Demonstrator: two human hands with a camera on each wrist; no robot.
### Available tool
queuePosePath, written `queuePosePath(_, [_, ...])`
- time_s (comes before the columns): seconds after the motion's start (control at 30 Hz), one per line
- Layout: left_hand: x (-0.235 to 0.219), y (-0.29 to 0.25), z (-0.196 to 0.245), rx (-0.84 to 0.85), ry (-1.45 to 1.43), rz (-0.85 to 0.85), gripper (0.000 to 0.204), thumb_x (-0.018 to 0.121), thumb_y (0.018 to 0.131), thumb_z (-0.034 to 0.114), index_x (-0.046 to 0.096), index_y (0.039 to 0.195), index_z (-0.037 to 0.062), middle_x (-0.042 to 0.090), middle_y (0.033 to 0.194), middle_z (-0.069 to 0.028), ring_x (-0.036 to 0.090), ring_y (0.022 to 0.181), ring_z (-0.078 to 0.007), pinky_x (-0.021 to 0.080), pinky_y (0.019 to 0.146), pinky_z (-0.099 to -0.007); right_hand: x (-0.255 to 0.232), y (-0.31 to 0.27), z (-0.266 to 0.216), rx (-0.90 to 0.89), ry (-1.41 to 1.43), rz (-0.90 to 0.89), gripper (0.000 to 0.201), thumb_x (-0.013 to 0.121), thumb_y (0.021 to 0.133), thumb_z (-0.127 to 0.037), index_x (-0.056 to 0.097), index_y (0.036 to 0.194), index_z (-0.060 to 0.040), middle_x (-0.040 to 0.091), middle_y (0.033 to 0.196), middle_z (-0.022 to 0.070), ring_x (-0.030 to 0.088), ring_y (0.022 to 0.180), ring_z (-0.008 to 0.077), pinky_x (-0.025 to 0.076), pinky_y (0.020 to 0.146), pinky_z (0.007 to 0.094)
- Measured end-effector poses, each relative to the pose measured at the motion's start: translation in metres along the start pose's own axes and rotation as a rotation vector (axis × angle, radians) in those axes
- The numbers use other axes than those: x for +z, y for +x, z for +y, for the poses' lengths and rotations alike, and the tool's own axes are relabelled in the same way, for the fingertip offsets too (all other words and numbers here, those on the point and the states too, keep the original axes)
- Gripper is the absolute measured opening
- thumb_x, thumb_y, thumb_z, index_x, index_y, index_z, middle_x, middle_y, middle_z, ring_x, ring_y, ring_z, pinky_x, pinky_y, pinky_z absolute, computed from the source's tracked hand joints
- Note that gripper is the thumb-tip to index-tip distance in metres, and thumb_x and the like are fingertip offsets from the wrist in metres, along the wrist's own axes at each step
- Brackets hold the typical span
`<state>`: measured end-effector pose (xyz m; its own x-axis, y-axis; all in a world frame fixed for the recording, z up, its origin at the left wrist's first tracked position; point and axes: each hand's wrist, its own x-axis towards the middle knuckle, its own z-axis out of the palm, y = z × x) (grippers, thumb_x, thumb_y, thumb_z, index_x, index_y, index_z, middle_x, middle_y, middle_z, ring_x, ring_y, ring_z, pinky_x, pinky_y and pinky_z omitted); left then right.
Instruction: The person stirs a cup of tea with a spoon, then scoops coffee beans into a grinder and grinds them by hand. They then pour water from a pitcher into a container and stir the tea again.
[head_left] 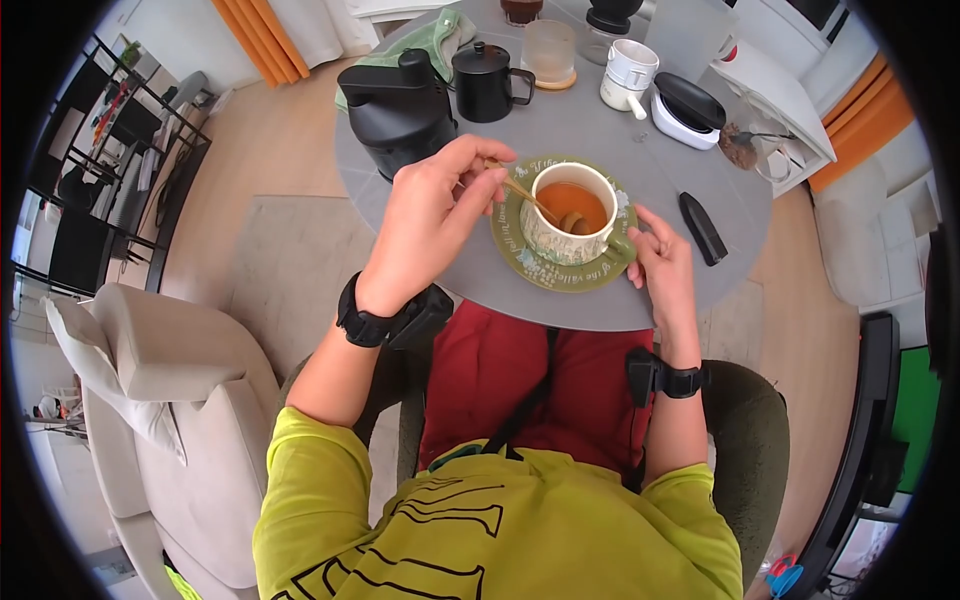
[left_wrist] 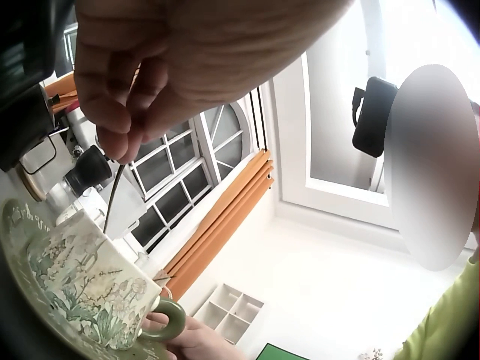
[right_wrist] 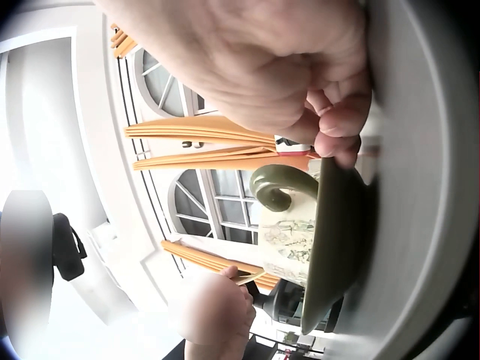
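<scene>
My left hand point(head_left: 432, 212) pinches the handle of a gold-coloured spoon point(head_left: 522, 192) between thumb and fingers. The spoon's bowl dips into amber liquid point(head_left: 575, 198) in a cream cup point(head_left: 548, 240) with a floral pattern and a green handle point(head_left: 621, 247). Beneath the cup is a green saucer point(head_left: 530, 272) with white lettering, near the table's front edge. At the saucer's right side, my right hand point(head_left: 664, 262) grips the rim; in the right wrist view the fingertips point(right_wrist: 341, 122) meet at its edge, just beyond the cup handle.
A black kettle point(head_left: 400, 120) stands close behind my left hand, beside a black lidded pot point(head_left: 484, 88). Further back are a glass point(head_left: 548, 55) on a coaster and white cups point(head_left: 630, 70). A black object point(head_left: 703, 228) lies right of the saucer on the grey table point(head_left: 590, 128).
</scene>
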<state>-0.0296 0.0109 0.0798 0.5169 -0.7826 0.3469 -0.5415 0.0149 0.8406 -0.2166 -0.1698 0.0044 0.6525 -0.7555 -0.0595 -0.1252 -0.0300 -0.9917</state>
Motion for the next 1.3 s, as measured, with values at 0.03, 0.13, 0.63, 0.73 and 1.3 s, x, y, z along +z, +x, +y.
queuePosePath(0.03, [-0.002, 0.000, 0.000, -0.001, 0.002, 0.002, 0.017, 0.054, 0.093, 0.006, 0.061, 0.107, 0.0004, 0.062, 0.077, -0.0013, 0.055, 0.069, -0.0057, 0.045, 0.062, -0.0208, 0.001, -0.001, 0.000, -0.001, 0.001, -0.003, 0.037, 0.054, 0.093, -0.007, 0.051, 0.127, 0.0069, 0.051, 0.059, -0.0016, 0.044, 0.048, 0.0042, 0.034, 0.044, 0.0208])
queuePosePath(0.13, [-0.002, 0.005, 0.001, -0.012, 0.029, -0.022, 0.017, 0.054, 0.093, 0.006, 0.061, 0.107, 0.0001, 0.062, 0.077, -0.0015, 0.056, 0.068, -0.0059, 0.045, 0.062, -0.0210, 0.002, -0.001, -0.001, 0.007, 0.011, -0.057, 0.037, 0.053, 0.093, -0.007, 0.052, 0.127, 0.0064, 0.052, 0.059, -0.0014, 0.045, 0.048, 0.0042, 0.034, 0.044, 0.0206])
queuePosePath(0.63, [-0.023, -0.020, -0.004, -0.190, -0.030, 0.068, 0.015, 0.056, 0.090, 0.004, 0.060, 0.104, -0.0001, 0.061, 0.070, -0.0048, 0.059, 0.063, -0.0082, 0.047, 0.059, -0.0228, 0.017, -0.004, -0.002, -0.015, -0.020, -0.110, 0.035, 0.053, 0.094, -0.011, 0.054, 0.124, 0.0048, 0.054, 0.059, -0.0002, 0.047, 0.048, 0.0047, 0.036, 0.043, 0.0210])
queuePosePath(0.73, [-0.019, -0.019, 0.004, -0.160, 0.030, 0.127, 0.015, 0.056, 0.090, 0.005, 0.060, 0.104, 0.0007, 0.062, 0.071, -0.0044, 0.060, 0.063, -0.0085, 0.048, 0.059, -0.0227, 0.016, -0.004, -0.003, -0.059, -0.179, -0.108, 0.034, 0.054, 0.094, -0.013, 0.055, 0.124, 0.0033, 0.053, 0.059, -0.0004, 0.045, 0.049, 0.0045, 0.036, 0.045, 0.0211])
queuePosePath(1.3, [0.003, -0.016, -0.003, 0.061, 0.210, 0.112, 0.014, 0.057, 0.090, 0.003, 0.060, 0.104, 0.0029, 0.065, 0.077, -0.0037, 0.060, 0.064, -0.0077, 0.048, 0.059, -0.0207, -0.010, 0.005, 0.011, -0.148, 0.284, -0.005, 0.023, 0.051, 0.097, -0.019, 0.062, 0.103, -0.0003, 0.047, 0.062, -0.0025, 0.037, 0.056, 0.0037, 0.026, 0.051, 0.0189])
